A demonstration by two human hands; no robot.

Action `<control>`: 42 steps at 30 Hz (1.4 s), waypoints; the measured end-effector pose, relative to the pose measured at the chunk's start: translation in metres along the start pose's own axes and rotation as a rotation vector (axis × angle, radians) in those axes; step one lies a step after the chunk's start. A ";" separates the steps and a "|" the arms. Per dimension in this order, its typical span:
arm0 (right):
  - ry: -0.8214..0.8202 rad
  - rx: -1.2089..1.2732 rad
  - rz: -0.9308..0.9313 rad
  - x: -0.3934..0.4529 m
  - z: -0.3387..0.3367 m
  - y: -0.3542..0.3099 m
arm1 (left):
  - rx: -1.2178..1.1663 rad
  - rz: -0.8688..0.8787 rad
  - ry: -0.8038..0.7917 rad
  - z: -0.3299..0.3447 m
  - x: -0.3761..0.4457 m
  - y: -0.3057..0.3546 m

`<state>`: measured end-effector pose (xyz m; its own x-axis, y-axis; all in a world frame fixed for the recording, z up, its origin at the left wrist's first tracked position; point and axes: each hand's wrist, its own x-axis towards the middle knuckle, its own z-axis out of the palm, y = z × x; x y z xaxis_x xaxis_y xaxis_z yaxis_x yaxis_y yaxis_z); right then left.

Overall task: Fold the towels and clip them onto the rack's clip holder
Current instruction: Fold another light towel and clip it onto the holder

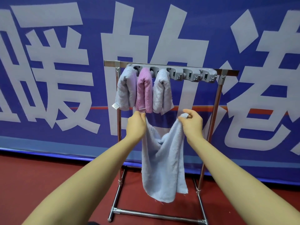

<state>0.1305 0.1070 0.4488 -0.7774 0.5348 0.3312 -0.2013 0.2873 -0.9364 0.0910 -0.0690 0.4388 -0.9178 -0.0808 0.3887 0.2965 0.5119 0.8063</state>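
Nearest to us, our two forearms reached out over the red floor toward the rack, and between our hands hung the pale blue towel, held up in front of the rack's lower half and clear of the floor. Our left hand pinched one top corner with curled fingers, though the corner itself was mostly hidden behind the hand. Our right hand gripped the other top corner, a small bunch of cloth showing over the knuckles. The top edge sagged between the two grips and the body drooped in loose folds, one lower corner hanging lower than the other.

We judged it light, soft and limp, with no stiffness to keep a crease by itself, so a fold would need to be pinched along its whole edge. The terry pile looked grippy rather than slippery, and nothing about it seemed fragile. The corners seemed the right hold for squaring it up; for clipping, we reckoned the folded hump should be grasped just beneath its top.

Farther on, three folded towels already hung side by side from the grey clip holder: a lilac towel, a pink towel and a grey-blue towel. The slots to their right stood free. Behind all was a blue banner with large white characters
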 end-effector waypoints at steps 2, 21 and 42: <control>-0.014 -0.117 -0.065 0.000 -0.004 -0.002 | -0.047 -0.011 0.011 -0.005 0.004 0.000; 0.239 -0.264 -0.097 0.019 -0.025 -0.003 | 0.397 0.163 0.107 -0.040 0.040 -0.014; 0.173 -0.778 -0.176 0.045 -0.045 -0.013 | 0.531 0.000 0.064 -0.054 0.050 0.007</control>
<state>0.1254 0.1633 0.4808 -0.6571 0.5271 0.5389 0.2089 0.8142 -0.5416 0.0611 -0.1152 0.4882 -0.8948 -0.1245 0.4288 0.1065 0.8731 0.4758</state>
